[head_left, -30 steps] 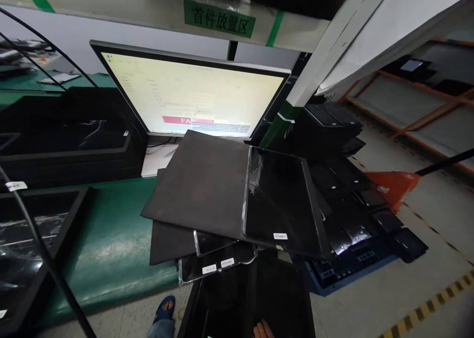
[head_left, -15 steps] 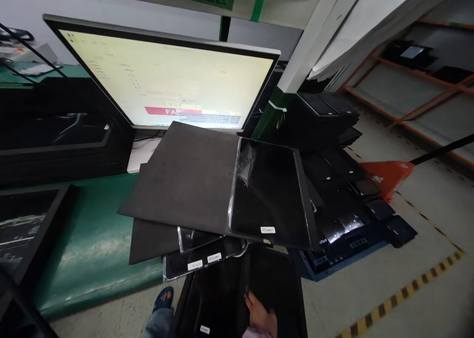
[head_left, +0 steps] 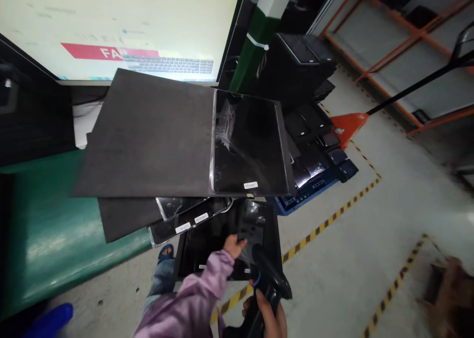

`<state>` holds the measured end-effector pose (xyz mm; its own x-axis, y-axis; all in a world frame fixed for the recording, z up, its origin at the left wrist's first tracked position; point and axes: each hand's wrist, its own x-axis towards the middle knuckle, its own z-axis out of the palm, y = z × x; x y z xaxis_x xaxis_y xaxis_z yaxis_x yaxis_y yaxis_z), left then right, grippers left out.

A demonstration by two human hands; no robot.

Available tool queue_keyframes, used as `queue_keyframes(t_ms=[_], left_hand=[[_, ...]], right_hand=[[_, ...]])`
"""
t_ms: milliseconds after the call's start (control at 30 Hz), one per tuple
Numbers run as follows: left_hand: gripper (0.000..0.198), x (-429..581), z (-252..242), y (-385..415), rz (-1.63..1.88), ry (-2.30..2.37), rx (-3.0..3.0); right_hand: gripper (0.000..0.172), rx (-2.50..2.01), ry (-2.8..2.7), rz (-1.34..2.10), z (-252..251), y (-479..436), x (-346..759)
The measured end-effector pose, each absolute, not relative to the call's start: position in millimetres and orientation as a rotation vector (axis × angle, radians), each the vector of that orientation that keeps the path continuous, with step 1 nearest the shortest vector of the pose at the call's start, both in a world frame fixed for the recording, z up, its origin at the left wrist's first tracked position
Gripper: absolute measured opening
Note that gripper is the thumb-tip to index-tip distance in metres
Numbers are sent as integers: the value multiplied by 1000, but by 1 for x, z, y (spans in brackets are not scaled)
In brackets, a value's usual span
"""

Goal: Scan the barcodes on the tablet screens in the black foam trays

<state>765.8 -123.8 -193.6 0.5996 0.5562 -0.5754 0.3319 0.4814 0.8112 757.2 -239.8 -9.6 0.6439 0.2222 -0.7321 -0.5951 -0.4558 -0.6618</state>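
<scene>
Black plastic fills my right hand (head_left: 267,312) at 6 o'clock: fingers wrapped tight round the grip of a handheld scanner (head_left: 269,281), its head aimed forward and down. Just beyond, my left hand (head_left: 234,244), in a purple sleeve (head_left: 192,301), reaches to 12 o'clock and pinches the near part of a dark glossy panel (head_left: 218,239) that sits low by my knees, under the desk's overhang. A white label (head_left: 202,267) shows on that panel's near edge, left of the scanner.

Judgement: to scan well I'd keep the left-hand pinch steady, tilt the panel so glare stays off the label, and bring the scanner head square to it.

Farther out, two wrapped panels with white stickers (head_left: 190,222) jut off the green desk (head_left: 55,239) at 11 o'clock. Above them lies a grey foam sheet (head_left: 148,135), with a film-covered screen (head_left: 248,145) touching its right edge. Farthest, at 11 o'clock, a lit monitor (head_left: 122,27) shows a red banner.
</scene>
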Motion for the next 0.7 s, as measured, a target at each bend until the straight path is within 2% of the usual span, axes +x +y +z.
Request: queue_keyframes(t_ms=[100, 267, 433, 700], left_hand=[[52, 691, -191, -93, 230, 940, 1029], [58, 596, -189, -67, 282, 1061, 734], [58, 572, -196, -68, 332, 1090, 738], [57, 561, -201, -71, 387, 1062, 677]], right_hand=[[71, -1855, 197, 1109, -1, -231, 756], [52, -1886, 62, 1484, -8, -227, 733], [45, -1871, -163, 1615, -14, -225, 700], [35, -2038, -221, 1604, -9, -217, 689]])
